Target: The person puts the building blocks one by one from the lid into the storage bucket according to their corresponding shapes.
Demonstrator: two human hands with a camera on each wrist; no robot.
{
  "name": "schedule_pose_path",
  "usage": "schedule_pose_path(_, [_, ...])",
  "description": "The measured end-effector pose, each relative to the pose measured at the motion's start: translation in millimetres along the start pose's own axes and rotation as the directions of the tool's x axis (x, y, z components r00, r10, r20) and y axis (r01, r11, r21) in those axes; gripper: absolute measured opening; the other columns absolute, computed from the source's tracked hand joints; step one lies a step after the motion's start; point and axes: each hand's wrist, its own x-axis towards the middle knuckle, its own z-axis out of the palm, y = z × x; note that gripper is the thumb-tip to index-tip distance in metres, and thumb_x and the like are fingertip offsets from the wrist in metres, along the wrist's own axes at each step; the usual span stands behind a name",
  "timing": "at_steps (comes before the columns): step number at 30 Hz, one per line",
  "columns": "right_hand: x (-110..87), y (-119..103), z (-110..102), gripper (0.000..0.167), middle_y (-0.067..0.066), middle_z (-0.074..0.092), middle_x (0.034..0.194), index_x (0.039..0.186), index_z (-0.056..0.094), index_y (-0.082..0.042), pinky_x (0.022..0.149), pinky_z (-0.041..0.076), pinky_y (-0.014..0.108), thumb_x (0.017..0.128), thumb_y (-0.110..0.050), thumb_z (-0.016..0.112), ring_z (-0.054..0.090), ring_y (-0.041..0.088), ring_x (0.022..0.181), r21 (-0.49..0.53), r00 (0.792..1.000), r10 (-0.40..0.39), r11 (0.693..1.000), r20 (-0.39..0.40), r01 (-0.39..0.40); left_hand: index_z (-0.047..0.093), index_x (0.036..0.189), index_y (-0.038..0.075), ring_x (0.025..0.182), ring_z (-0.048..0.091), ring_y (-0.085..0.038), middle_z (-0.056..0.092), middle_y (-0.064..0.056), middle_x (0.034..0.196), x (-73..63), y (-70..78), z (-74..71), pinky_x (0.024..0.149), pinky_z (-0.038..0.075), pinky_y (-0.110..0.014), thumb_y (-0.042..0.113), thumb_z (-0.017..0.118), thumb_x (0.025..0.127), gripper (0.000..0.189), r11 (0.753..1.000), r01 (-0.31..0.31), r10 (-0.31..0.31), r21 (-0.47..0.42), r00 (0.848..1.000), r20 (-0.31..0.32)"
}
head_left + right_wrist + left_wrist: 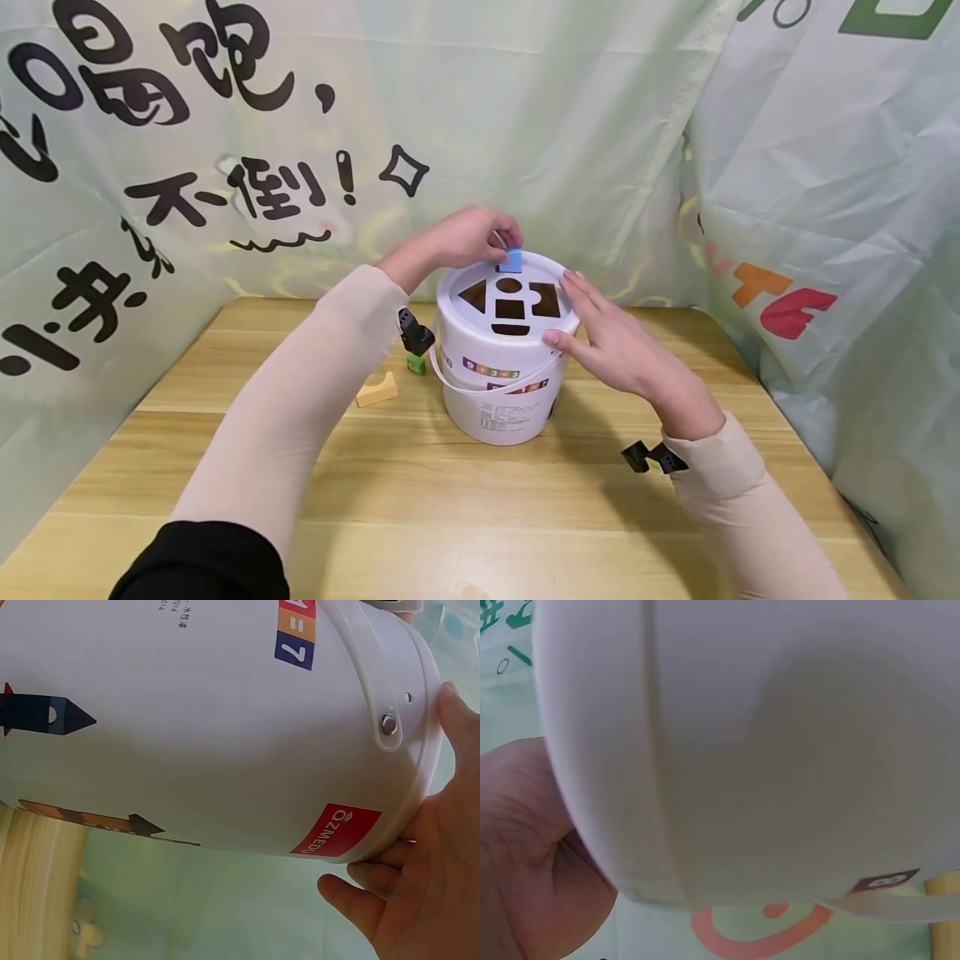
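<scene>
Midway between the side edges of a wood-grain desk [420, 492], nearer its back edge, a white bucket [502, 412] is standing upright, its handle [450, 385] hanging across the near side. Pale-green printed fabric [570, 125] is hanging behind the back edge and along both sides. Left of the bucket, a yellow arch block [378, 392] and a green block [416, 364] are lying on the desk. From the near-left corner, the left arm is reaching over; the left hand [474, 237] is bending down, its grip pinching a blue block [511, 260] at the farthest opening of the lid [480, 322]. From the near-right corner, the right arm is angling in, the right hand [615, 343] resting on the lid's right rim, thumb and fingers spread apart.
</scene>
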Motion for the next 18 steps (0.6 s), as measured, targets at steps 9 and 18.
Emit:
schedule_pose_path(9, [-0.7, -2.6, -4.4, 0.084, 0.009, 0.013, 0.162, 0.156, 0.017, -0.007, 0.112, 0.026, 0.052, 0.097, -0.061, 0.044, 0.017, 0.031, 0.146, -0.056, 1.0, -0.007, 0.998, 0.003, 0.007, 0.067, 0.116, 0.015, 0.099, 0.06, -0.012, 0.067, 0.002, 0.105, -1.2, 4.2, 1.5, 0.085, 0.047, -0.032, 0.019, 0.07, 0.092, 0.024, 0.994, 0.047, -0.046, 0.094, 0.999, -0.019])
schedule_pose_path(18, [-2.4, -5.8, -8.7, 0.088, 0.01, 0.013, 0.162, 0.156, 0.017, -0.007, 0.114, 0.024, 0.05, 0.095, -0.067, 0.039, 0.014, 0.029, 0.147, -0.09, 0.999, 0.026, 0.996, 0.04, -0.023, 0.068, 0.115, 0.015, 0.099, 0.06, -0.013, 0.067, 0.002, 0.106, -2.7, 5.7, 1.1, 0.083, 0.049, -0.032, 0.017, 0.07, 0.092, 0.023, 0.99, 0.043, -0.044, 0.131, 0.999, 0.007])
